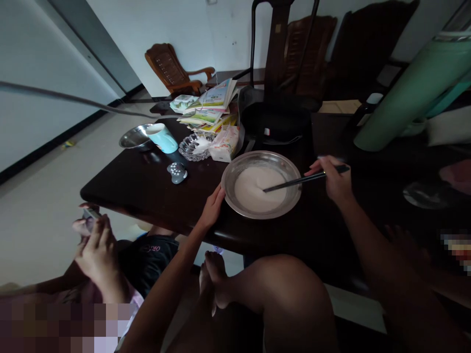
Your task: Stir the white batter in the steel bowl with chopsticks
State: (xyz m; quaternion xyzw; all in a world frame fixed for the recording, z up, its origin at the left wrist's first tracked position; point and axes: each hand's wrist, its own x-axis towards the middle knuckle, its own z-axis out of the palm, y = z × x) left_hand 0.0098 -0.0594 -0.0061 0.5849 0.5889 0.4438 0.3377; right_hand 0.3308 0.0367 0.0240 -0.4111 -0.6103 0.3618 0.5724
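A round metal bowl of pale batter sits on the dark wooden table. My left hand rests against the bowl's near left rim, fingers curled on it. My right hand is closed round dark chopsticks, whose tips dip into the batter near the bowl's middle.
Behind the bowl lie a glass dish, a tissue pack, a turquoise mug, a steel bowl, stacked booklets and a small grey gadget. Another person's hands hold a phone at lower left. My bare knee is raised below the table.
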